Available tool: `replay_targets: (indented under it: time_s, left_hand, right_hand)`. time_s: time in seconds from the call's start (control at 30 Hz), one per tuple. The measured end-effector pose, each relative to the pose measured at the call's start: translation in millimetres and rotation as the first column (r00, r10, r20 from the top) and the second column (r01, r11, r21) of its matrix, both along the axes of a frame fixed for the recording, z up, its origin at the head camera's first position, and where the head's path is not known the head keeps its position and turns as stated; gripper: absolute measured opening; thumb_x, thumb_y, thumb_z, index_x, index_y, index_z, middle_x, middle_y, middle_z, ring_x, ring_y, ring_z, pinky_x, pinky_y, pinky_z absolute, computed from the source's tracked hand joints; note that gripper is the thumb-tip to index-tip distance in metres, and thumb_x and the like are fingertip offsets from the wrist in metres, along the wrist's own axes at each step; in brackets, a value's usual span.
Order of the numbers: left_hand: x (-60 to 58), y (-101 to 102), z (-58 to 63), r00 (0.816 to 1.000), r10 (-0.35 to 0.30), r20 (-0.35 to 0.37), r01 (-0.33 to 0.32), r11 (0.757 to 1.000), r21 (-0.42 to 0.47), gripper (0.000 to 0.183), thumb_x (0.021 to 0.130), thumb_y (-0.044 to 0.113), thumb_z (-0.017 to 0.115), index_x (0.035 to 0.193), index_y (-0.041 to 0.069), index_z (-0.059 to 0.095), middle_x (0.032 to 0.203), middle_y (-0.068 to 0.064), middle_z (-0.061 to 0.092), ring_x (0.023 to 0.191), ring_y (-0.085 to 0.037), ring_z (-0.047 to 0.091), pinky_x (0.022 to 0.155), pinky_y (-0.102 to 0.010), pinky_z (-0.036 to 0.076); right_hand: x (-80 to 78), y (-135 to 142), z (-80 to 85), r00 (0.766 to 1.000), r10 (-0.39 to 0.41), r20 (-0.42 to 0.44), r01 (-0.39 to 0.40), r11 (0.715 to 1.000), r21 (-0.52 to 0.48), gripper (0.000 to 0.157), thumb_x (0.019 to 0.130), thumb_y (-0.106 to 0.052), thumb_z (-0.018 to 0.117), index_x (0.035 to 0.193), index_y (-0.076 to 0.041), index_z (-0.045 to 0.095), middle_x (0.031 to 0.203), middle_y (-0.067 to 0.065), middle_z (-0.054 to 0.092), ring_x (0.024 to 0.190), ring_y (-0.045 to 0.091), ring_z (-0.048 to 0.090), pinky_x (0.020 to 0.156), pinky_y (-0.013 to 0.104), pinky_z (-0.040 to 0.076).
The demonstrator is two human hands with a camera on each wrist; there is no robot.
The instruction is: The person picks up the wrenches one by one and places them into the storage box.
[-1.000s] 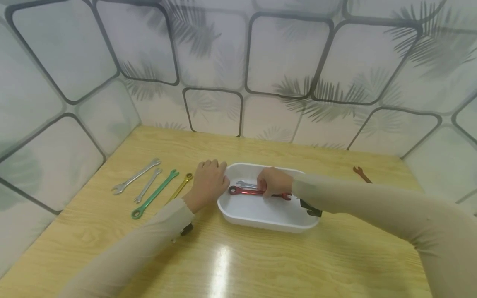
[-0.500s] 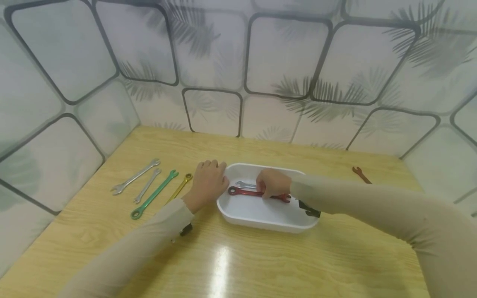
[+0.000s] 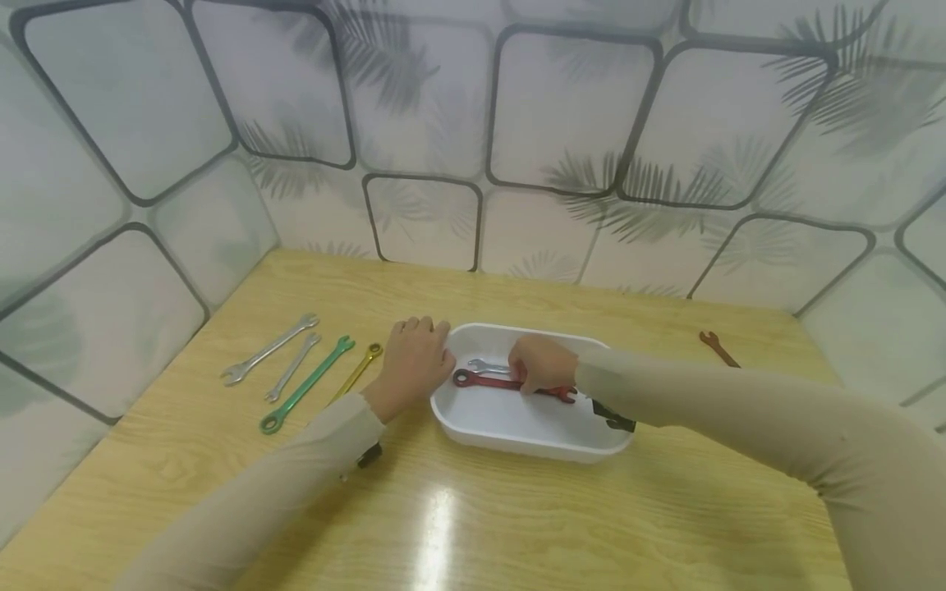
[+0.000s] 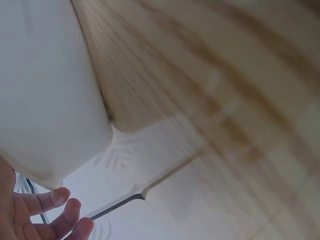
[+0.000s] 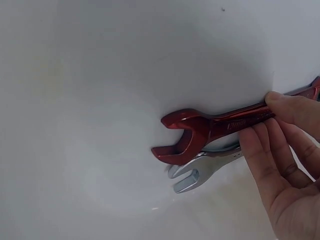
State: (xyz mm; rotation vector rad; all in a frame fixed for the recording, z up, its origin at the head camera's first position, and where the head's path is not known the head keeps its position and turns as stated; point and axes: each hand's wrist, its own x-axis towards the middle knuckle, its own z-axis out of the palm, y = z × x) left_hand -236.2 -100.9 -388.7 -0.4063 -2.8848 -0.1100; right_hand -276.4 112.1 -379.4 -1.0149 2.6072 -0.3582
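Note:
A red combination wrench (image 3: 488, 381) lies across the inside of a white plastic tray (image 3: 517, 447). My right hand (image 3: 543, 361) reaches in and pinches its shank between thumb and fingers. In the right wrist view the red wrench's open end (image 5: 195, 135) partly covers a silver wrench (image 5: 205, 170), which lies beside it on the tray floor. My left hand (image 3: 417, 357) grips the tray's left end at the rim, its thumb along the edge. In the left wrist view the fingers (image 4: 59, 196) show close under the tray's rim, while the palm is mostly out of sight.
To the left lie two silver wrenches, one large (image 3: 269, 351) and one small (image 3: 293, 368), then a green wrench (image 3: 309, 386) and a yellow one (image 3: 358, 371). A brownish-red wrench (image 3: 718, 349) lies at the right, partly behind the right sleeve. A patterned wall (image 3: 421, 222) borders the wooden table (image 3: 355, 525).

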Motion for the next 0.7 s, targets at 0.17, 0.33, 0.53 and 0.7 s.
replay_targets:
  time_s: [0.17,0.33,0.53,0.7]
  left_hand:
    - [0.5,0,0.8,1.000,0.001,0.009,-0.001,1.000,0.007,0.027,0.087,0.024,0.054,0.106,0.006,0.060,0.088,-0.010,0.059,0.080,-0.024,0.053,0.084,-0.041,0.047]
    - [0.7,0,-0.3,1.000,0.001,0.003,-0.001,1.000,0.001,0.028,0.087,0.024,0.053,0.107,0.006,0.060,0.088,-0.010,0.060,0.081,-0.024,0.054,0.084,-0.041,0.047]
    - [0.6,0,-0.3,1.000,0.001,-0.011,-0.001,1.000,-0.020,0.026,0.086,0.024,0.054,0.103,0.006,0.061,0.086,-0.010,0.059,0.078,-0.024,0.053,0.082,-0.040,0.047]
    - [0.7,0,0.5,1.000,0.006,-0.011,-0.006,0.999,-0.031,0.026,0.086,0.025,0.053,0.103,0.007,0.060,0.086,-0.010,0.059,0.080,-0.024,0.054,0.084,-0.041,0.047]
  right_hand:
    - [0.1,0,1.0,1.000,-0.010,0.008,0.010,1.000,0.002,0.013,0.065,0.001,0.076,0.074,-0.003,0.068,0.072,0.005,0.067,0.067,0.012,0.057,0.065,0.022,0.048]
    - [-0.2,1,4.8,0.999,-0.032,0.042,0.032,0.999,0.005,0.014,0.066,-0.003,0.078,0.078,-0.004,0.069,0.075,0.005,0.069,0.069,0.011,0.059,0.067,0.022,0.050]
    - [1.0,5,19.3,0.998,-0.019,0.063,0.020,1.000,-0.008,0.018,0.069,-0.007,0.078,0.084,-0.002,0.070,0.082,0.007,0.070,0.077,0.014,0.062,0.073,0.025,0.052]
    - [4.2,15,34.8,0.998,-0.019,0.057,0.021,0.999,-0.041,0.023,0.072,-0.010,0.076,0.092,-0.001,0.070,0.088,0.009,0.070,0.081,0.015,0.063,0.076,0.027,0.053]
